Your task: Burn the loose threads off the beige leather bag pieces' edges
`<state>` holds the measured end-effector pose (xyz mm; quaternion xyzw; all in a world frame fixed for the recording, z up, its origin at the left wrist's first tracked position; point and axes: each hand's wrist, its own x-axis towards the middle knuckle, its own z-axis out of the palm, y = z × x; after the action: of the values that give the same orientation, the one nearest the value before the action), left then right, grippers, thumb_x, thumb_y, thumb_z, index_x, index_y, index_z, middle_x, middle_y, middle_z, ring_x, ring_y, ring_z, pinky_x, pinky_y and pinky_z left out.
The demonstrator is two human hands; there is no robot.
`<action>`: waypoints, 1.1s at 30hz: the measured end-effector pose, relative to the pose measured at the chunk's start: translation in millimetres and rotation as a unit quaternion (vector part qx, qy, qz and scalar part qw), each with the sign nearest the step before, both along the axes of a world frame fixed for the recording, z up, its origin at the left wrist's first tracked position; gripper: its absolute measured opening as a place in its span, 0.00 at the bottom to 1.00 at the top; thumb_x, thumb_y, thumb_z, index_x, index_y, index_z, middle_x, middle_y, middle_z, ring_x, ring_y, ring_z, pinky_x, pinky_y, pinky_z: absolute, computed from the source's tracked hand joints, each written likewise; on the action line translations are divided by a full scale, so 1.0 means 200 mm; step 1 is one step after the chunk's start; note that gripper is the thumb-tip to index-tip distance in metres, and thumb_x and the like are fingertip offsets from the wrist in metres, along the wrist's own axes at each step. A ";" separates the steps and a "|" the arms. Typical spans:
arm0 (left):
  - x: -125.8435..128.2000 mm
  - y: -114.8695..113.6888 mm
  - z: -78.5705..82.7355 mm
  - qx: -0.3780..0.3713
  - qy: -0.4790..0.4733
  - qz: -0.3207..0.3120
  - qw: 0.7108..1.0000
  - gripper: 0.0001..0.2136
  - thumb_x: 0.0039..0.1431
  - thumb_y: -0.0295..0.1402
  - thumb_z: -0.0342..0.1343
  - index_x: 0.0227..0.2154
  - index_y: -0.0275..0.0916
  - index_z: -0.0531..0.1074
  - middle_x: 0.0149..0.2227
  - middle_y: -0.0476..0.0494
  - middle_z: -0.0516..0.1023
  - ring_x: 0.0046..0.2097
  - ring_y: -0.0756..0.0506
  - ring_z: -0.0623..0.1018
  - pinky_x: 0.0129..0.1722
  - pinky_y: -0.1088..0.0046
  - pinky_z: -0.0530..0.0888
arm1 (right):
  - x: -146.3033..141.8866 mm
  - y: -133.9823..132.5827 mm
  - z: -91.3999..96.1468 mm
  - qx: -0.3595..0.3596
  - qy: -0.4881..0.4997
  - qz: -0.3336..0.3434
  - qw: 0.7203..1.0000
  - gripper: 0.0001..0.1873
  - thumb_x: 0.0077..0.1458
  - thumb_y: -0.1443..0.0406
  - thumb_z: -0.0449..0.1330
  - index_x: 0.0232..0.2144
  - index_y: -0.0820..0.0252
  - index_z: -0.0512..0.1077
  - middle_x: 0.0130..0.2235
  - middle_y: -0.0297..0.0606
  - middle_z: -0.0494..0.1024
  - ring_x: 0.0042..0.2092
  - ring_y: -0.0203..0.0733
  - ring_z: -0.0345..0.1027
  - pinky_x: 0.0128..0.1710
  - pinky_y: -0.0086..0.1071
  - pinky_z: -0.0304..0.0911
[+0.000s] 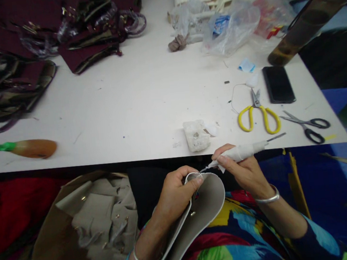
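White work surface [147, 104] is filling the upper half of the head view, carrying dark maroon bag pieces [86, 36] at far left, crumpled clear plastic bags [231, 28] at the far edge, yellow-handled scissors [259, 116], black-handled scissors [309, 125], a black phone [278, 84], a whitish wax-like block [196, 135] near the front edge, and a brown wooden-handled tool [31, 148] at left.

Below the edge, the left hand [174, 190] is closing around the curved top rim of a pale grey rounded leather flap [203, 208], thumb and fingers pinching it; the flap is lying over the lap, its long axis running from lower left up to the right, rounded end pointing toward the surface. The right hand [245, 170] is gripping a slim tool with a white-wrapped handle [242, 152], fingers fully closed on it. The tool's axis is running nearly level, its tip pointing left and touching the flap rim just beside the left thumb. A carton of beige leather pieces [99, 217] is sitting at lower left.
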<state>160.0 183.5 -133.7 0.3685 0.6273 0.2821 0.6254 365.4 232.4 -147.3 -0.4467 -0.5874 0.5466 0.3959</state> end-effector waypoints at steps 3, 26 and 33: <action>0.00 0.00 -0.01 -0.004 -0.005 -0.006 1.000 0.10 0.55 0.38 0.64 0.33 0.36 0.79 0.28 0.48 0.76 0.31 0.47 0.72 0.32 0.73 0.68 | 0.00 -0.01 -0.02 -0.025 0.005 0.007 1.000 0.11 0.66 0.57 0.64 0.38 0.58 0.77 0.30 0.33 0.77 0.31 0.37 0.70 0.30 0.30 0.65; 0.03 0.01 -0.02 -0.063 -0.085 0.024 0.994 0.10 0.45 0.39 0.66 0.23 0.36 0.76 0.22 0.49 0.73 0.26 0.49 0.68 0.29 0.73 0.62 | 0.06 0.04 0.01 -0.051 -0.002 0.149 0.988 0.11 0.67 0.57 0.62 0.36 0.58 0.76 0.31 0.33 0.74 0.32 0.38 0.67 0.32 0.31 0.64; 0.02 0.03 -0.02 -0.070 -0.096 0.032 0.992 0.12 0.45 0.40 0.65 0.23 0.36 0.74 0.21 0.50 0.70 0.25 0.49 0.66 0.28 0.73 0.61 | 0.01 -0.07 -0.07 -0.005 0.031 -0.047 0.998 0.11 0.67 0.57 0.61 0.36 0.58 0.77 0.32 0.37 0.77 0.32 0.42 0.70 0.32 0.34 0.68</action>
<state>163.0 188.5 -137.5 0.2749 0.5941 0.2910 0.6977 367.2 217.5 -161.8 -0.4582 -0.5507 0.5440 0.4369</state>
